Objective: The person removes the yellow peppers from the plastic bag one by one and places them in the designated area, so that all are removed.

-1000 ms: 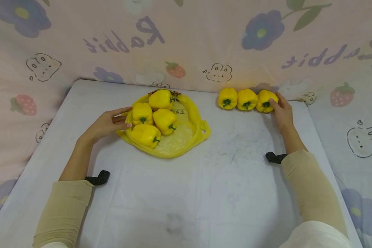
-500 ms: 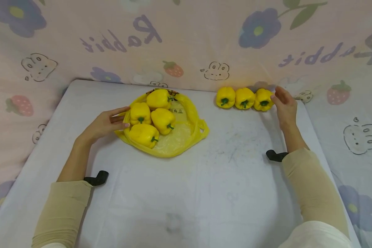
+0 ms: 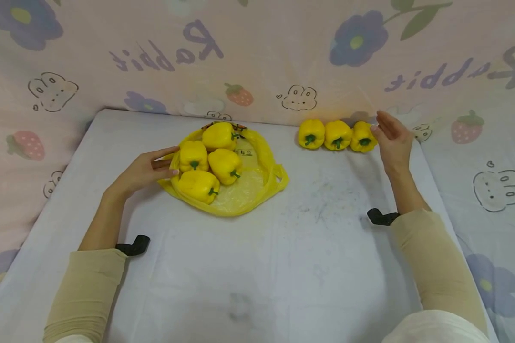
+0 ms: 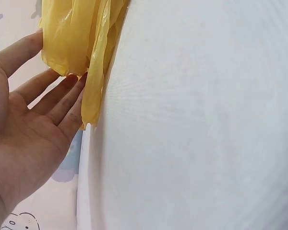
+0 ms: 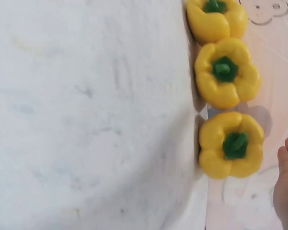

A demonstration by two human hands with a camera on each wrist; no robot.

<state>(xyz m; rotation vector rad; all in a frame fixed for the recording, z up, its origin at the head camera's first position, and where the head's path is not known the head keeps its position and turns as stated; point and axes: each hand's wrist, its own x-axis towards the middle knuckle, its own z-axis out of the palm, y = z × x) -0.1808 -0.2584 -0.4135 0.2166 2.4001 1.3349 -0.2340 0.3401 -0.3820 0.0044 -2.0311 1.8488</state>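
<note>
Left hand (image 3: 143,170) flat and loose against the left edge of the yellow bag (image 3: 257,190), fingers (image 4: 62,96) straight and touching the plastic, nothing pinched; likely steadying the bag so the heap inside does not slide; bag spread wide on the white table (image 3: 283,267), handles splayed to the right; four yellow peppers piled in it: one at the back (image 3: 218,136), one at left (image 3: 193,156) nearest the fingertips, one in the middle (image 3: 225,165), one in front (image 3: 198,186); stems green, pointing mostly toward the camera

Right hand (image 3: 392,140) lifted just beside the right end of a row of three peppers at the far edge of the table, fingers relaxed and spread, holding nothing; fingertip very near the rightmost pepper (image 3: 362,136), contact not certain from the head view; wrist view shows a gap between hand (image 5: 287,187) and that pepper (image 5: 231,145); middle pepper (image 3: 337,135) and left pepper (image 3: 311,133) pressed side by side, all three touching in a line against the printed cloth backdrop (image 3: 257,57); row seemingly laid tight to the cloth to keep the round fruit from rolling

Black straps (image 3: 133,246) at both wrists; beige sleeves (image 3: 437,267) on both arms
</note>
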